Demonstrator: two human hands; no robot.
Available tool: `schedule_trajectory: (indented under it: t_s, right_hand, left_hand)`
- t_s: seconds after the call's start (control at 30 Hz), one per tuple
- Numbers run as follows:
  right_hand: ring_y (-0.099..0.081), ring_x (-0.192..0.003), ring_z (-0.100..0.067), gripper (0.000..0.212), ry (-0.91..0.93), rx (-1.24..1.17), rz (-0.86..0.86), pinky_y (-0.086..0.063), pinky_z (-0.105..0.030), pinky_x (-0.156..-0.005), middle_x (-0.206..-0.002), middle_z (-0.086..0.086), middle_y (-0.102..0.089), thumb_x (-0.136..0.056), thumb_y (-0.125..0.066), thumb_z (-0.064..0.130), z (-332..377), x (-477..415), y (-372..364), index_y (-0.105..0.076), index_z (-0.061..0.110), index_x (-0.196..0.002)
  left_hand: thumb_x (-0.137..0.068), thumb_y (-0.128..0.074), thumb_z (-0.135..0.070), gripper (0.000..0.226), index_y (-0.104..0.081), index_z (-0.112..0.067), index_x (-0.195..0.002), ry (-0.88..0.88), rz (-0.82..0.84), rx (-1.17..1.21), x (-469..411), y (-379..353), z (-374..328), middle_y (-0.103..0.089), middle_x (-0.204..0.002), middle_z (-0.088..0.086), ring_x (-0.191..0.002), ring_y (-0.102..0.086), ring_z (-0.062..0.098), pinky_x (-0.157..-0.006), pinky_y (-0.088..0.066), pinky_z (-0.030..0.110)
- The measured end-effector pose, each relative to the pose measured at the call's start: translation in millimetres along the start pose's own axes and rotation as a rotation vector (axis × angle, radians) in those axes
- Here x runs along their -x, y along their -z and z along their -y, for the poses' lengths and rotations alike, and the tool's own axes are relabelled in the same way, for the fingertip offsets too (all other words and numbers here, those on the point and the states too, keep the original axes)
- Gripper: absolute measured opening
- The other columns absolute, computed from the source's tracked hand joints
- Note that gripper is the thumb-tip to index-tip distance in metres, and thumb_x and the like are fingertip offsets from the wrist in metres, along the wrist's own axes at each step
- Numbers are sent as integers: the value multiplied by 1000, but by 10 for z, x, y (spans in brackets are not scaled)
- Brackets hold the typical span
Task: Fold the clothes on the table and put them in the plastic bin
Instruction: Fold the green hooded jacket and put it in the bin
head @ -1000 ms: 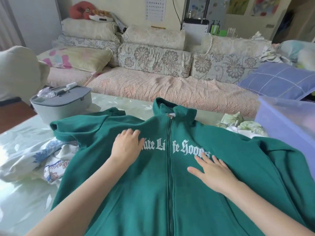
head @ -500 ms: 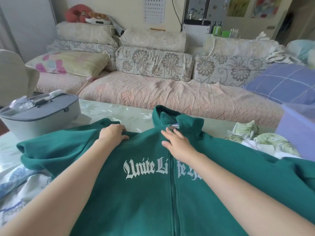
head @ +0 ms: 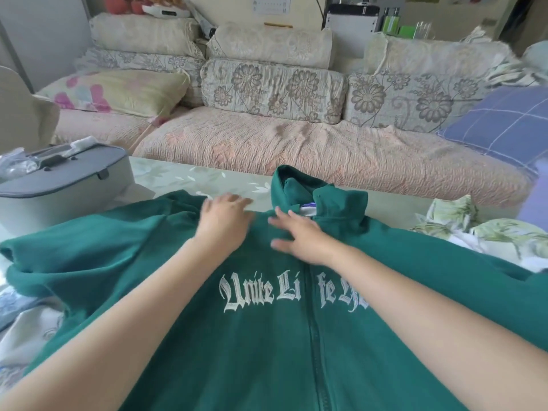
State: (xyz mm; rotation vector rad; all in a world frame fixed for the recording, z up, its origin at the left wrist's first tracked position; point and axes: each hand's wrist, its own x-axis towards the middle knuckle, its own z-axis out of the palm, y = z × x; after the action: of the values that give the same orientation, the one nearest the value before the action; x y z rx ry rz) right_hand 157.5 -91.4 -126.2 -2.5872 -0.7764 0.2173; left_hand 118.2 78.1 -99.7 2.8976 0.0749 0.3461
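Observation:
A green zip-up jacket [head: 207, 336] with white lettering lies spread front-up across the table [head: 189, 176], collar toward the sofa. My left hand [head: 224, 221] lies flat on its left shoulder, fingers reaching the far edge of the fabric. My right hand [head: 296, 235] rests flat just below the collar [head: 320, 194], fingers spread, slightly blurred. Neither hand grips the cloth. The purple plastic bin [head: 533, 200] shows only as a sliver at the right edge.
A grey lidded case [head: 62, 185] stands on the table's left. Floral clothes [head: 23, 327] lie under the jacket's left sleeve, and a leaf-print garment [head: 480, 229] is heaped at the right. A sofa with cushions [head: 296, 149] runs behind the table.
Both hands slid up the jacket from the chest lettering to the shoulder and collar. In the last half second the left hand moved toward the collar, and the view tilted closer.

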Motion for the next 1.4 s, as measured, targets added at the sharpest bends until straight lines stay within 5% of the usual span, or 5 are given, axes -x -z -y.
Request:
schedule_trajectory:
  t_s: [0.17,0.8,1.0,1.3,1.4]
  right_hand:
    - [-57,-100,-18,37,-220,-325,-413,-39,-14,-75,-131,-3,-57,-93,-56,26,-112,9,665,-56,19,-129]
    - [-33,-138,-33,124,-635,-43,-80,-31,-42,-111,-156,-8,-21,-65,-67,71,-493,-1533,479,16,31,-148]
    - [-54,-118,-28,71,-585,98,-142,-44,-32,-97,-136,-7,-52,-75,-69,25,-573,-1598,366,-41,19,-140]
    - [-61,-101,-25,48,-136,-526,-1057,-49,-38,-86,-112,-2,-62,-85,-62,28,90,-490,1316,-44,10,-125]
    - [-63,-102,-15,52,-29,-621,-960,-49,-25,-88,-112,2,-66,-82,-72,24,140,350,990,-49,13,-127]
  left_hand:
    - [-82,-3,-73,73,3,-44,-148,-124,526,-68,494,-445,-578,14,-158,0,-144,17,29,-108,10,65]
    - [-69,-2,-85,88,18,-44,-144,-152,340,-139,648,-704,-541,29,-153,0,-140,29,28,-106,18,63]
    - [-72,-4,-85,87,17,-43,-144,-163,336,-134,647,-724,-541,29,-153,0,-140,29,29,-105,19,64]
    - [-70,-11,-85,90,3,-42,-148,-118,333,-50,631,-678,-538,7,-159,0,-145,14,29,-110,13,60]
    - [-94,-43,-35,26,-45,-34,-120,133,-143,930,614,-441,-541,-60,-125,-6,-120,-54,28,-102,-38,47]
